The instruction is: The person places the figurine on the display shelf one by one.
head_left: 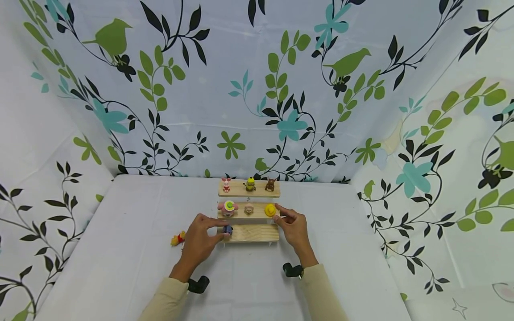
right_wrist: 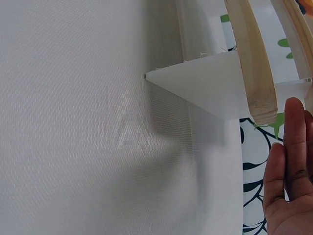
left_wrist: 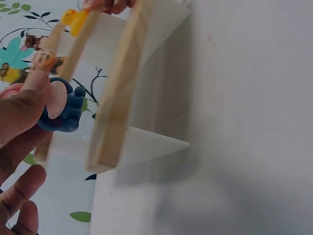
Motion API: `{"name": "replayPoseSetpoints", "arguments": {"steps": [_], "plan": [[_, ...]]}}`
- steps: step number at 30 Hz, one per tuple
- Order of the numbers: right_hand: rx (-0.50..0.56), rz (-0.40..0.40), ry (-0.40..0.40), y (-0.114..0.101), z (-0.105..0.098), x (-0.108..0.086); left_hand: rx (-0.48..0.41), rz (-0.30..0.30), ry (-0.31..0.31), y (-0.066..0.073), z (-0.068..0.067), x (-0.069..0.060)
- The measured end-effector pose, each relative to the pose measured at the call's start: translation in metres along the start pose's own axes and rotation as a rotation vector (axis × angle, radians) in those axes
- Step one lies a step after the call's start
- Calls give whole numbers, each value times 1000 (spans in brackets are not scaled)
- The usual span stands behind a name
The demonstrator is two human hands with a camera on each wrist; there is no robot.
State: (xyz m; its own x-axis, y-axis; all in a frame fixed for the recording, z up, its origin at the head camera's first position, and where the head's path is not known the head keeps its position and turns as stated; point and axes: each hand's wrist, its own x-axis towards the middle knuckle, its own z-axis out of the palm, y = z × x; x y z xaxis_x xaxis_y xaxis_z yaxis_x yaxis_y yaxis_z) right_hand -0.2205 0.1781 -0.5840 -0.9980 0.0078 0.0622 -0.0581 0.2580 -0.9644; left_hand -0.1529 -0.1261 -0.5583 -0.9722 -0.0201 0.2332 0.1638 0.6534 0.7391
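A small blue toy figurine (left_wrist: 74,110) with a pale belly is pinched between thumb and fingers of my left hand (head_left: 199,239). It is at the left end of the lowest tier of a wooden display stand (head_left: 253,233). My right hand (head_left: 294,227) holds the right end of the middle tier, thumb in front and index finger behind, close beside a yellow duck figurine (head_left: 270,209). In the right wrist view its other fingers (right_wrist: 295,147) extend beside the stand; thumb and index are out of sight there.
On the middle tier sit a pink figurine (head_left: 227,208) and a small beige one (head_left: 249,208). The top tier carries a pink-and-white figurine (head_left: 226,185), a yellow-green one (head_left: 250,184) and a brown one (head_left: 270,185). A red-and-yellow figurine (head_left: 177,239) lies on the white tabletop (head_left: 132,249).
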Motion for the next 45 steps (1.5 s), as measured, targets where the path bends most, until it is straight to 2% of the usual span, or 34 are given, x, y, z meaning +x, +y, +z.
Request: {"name": "replayPoseSetpoints", "arguments": {"steps": [8,17,24,30,34,41,45], "plan": [[11,0,-7,0,0,0,21,-22,39,-6,12,-3],[13,-2,-10,0,0,-1,22,-7,24,-5,11,-3],[20,-2,-9,1,0,-2,43,-30,20,-4,8,-7],[40,-33,-10,1,0,-1,28,-12,63,-11,1,-10],[43,-24,-7,0,0,0,39,1,101,-17,-7,-11],[33,3,-2,0,1,0,66,-61,121,-27,-20,-13],[23,17,-8,-4,2,-1,66,-68,131,-34,-27,-16]]}}
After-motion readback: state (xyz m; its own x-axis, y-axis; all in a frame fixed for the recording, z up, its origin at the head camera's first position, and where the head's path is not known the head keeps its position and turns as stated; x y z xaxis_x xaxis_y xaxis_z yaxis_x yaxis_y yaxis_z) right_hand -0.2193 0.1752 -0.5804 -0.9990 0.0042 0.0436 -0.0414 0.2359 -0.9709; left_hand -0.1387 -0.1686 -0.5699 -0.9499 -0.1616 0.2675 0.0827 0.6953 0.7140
